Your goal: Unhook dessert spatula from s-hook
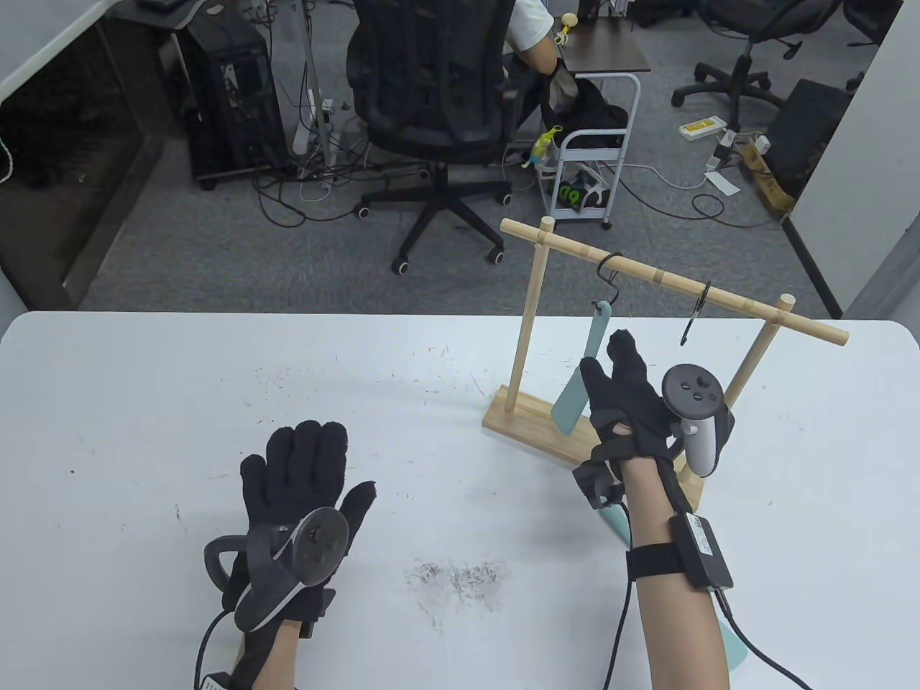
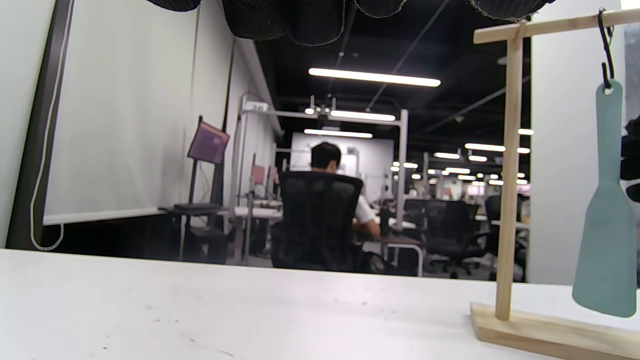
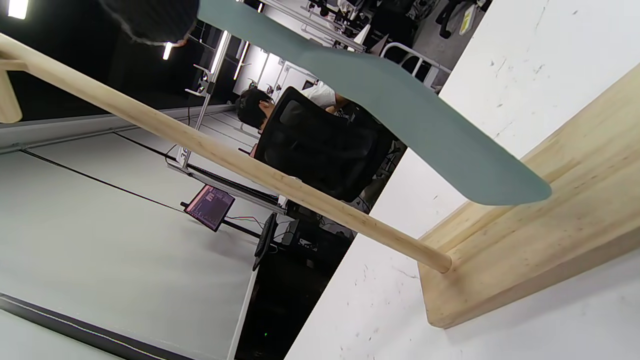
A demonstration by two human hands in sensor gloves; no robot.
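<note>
A teal dessert spatula (image 1: 575,399) hangs by its handle hole from a black S-hook (image 1: 611,277) on the bar of a wooden rack (image 1: 532,420). My right hand (image 1: 607,356) is raised just right of the spatula, fingers stretched up beside its handle and thumb by the blade; no grip shows. In the left wrist view the spatula (image 2: 605,235) hangs straight from the S-hook (image 2: 606,50), with a dark glove at its right. In the right wrist view the blade (image 3: 400,105) fills the top. My left hand (image 1: 309,467) lies flat and open on the table.
A second black S-hook (image 1: 697,313) hangs empty further right on the bar. Another teal utensil (image 1: 614,521) lies on the table under my right forearm. Grey scuff marks (image 1: 460,575) are between the hands. An office chair (image 1: 431,86) with a seated person stands beyond the table.
</note>
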